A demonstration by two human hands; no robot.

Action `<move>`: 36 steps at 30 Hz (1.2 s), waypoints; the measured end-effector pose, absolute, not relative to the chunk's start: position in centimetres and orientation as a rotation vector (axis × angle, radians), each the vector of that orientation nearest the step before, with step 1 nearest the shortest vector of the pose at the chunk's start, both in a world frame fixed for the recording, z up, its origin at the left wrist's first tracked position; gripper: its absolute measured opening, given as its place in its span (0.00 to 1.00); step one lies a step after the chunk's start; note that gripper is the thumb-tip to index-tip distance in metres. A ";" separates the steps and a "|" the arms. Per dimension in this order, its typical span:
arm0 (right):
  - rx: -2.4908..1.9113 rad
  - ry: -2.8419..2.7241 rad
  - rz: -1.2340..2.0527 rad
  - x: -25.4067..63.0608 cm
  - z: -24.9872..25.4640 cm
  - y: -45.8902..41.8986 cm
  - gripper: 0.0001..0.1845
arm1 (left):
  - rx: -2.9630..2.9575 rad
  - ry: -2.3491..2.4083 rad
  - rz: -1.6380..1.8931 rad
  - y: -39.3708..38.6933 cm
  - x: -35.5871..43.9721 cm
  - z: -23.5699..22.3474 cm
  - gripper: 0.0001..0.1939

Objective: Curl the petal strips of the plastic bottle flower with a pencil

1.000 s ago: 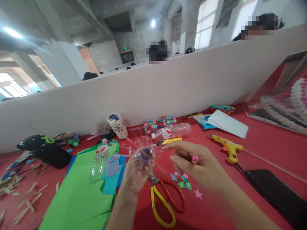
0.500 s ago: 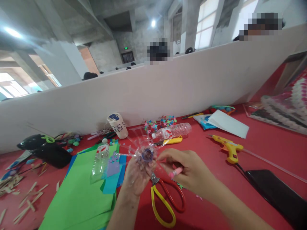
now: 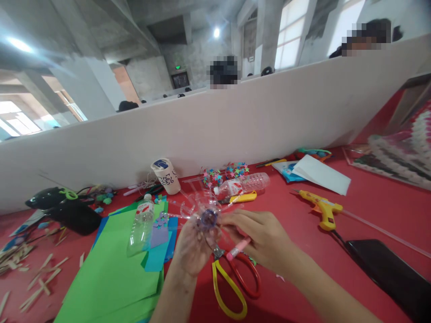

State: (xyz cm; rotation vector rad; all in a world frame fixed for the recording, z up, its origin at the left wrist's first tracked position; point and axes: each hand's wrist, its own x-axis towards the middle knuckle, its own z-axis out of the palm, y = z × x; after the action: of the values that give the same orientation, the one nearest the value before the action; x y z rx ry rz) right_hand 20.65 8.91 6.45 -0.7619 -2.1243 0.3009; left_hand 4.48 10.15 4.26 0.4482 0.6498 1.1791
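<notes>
My left hand (image 3: pixel 191 249) is closed around a clear plastic bottle top (image 3: pixel 208 218) with a purplish ring at its mouth. Thin cut strips fan out from this piece above the hand. My right hand (image 3: pixel 264 237) has its fingertips at the right side of the mouth ring. A pink pen-like stick (image 3: pixel 239 248) is tucked in the curled fingers of that hand, pointing down and left. Scissors (image 3: pixel 218 254) with one yellow and one red handle lie below the hands, their blades hidden. Foam stars (image 3: pixel 280 277) are mostly covered by my right hand.
Behind the hands lie a yellow utility knife (image 3: pixel 245 197), a clear bottle (image 3: pixel 252 182) and star clusters (image 3: pixel 211 177). A yellow glue gun (image 3: pixel 319 202) is on the right. Green sheets (image 3: pixel 107 273), another bottle (image 3: pixel 138 231) and wooden sticks (image 3: pixel 43 285) are on the left. A white partition (image 3: pixel 269 116) stands behind.
My right hand has moved left and down, from pointing beside the bottle top to touching its ring. The pink stick has swung into side view. My left hand keeps its hold.
</notes>
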 end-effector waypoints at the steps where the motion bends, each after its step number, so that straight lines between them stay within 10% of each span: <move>1: -0.755 -2.116 0.295 20.6 6.4 8.9 0.10 | 0.469 0.647 1.199 10.2 4.5 4.3 0.07; 11: -0.781 -2.131 0.298 20.6 6.6 8.9 0.07 | 0.425 0.671 1.168 10.3 4.5 4.6 0.11; 22: -0.719 -1.655 1.275 20.8 8.0 8.6 0.09 | 0.469 0.617 1.152 10.5 4.3 4.5 0.10; 36: -0.734 -1.493 1.536 20.8 8.2 8.7 0.04 | 0.512 0.704 1.177 10.2 4.2 4.9 0.08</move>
State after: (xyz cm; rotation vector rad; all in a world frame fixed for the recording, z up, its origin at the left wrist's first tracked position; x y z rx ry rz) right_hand 20.83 8.66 8.18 -0.7336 -1.4928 1.5362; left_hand 4.21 10.15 4.92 0.5121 0.7042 1.1774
